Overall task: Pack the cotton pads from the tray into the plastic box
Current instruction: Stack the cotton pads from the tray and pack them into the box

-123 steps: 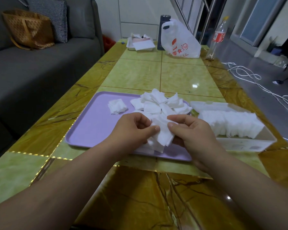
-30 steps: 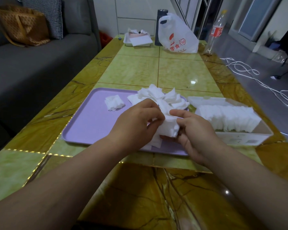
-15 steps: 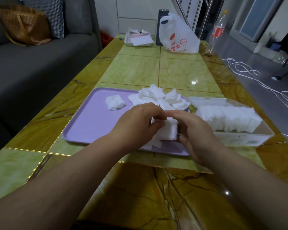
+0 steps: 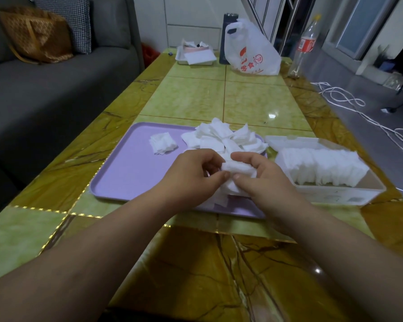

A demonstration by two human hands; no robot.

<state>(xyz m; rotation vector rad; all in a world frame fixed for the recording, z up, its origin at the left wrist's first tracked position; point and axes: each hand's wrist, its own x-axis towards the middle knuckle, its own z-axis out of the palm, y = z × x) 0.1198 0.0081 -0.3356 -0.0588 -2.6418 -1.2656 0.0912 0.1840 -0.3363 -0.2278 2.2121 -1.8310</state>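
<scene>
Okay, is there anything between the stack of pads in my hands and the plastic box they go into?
Nothing visible. The white cotton pad stack, held by both the left hand and right hand, sits just left of the clear plastic box, whose top is open.

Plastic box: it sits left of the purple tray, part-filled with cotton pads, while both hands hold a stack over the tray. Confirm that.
Not quite. In the head view the plastic box sits right of the purple tray, not left. The rest holds.
</scene>
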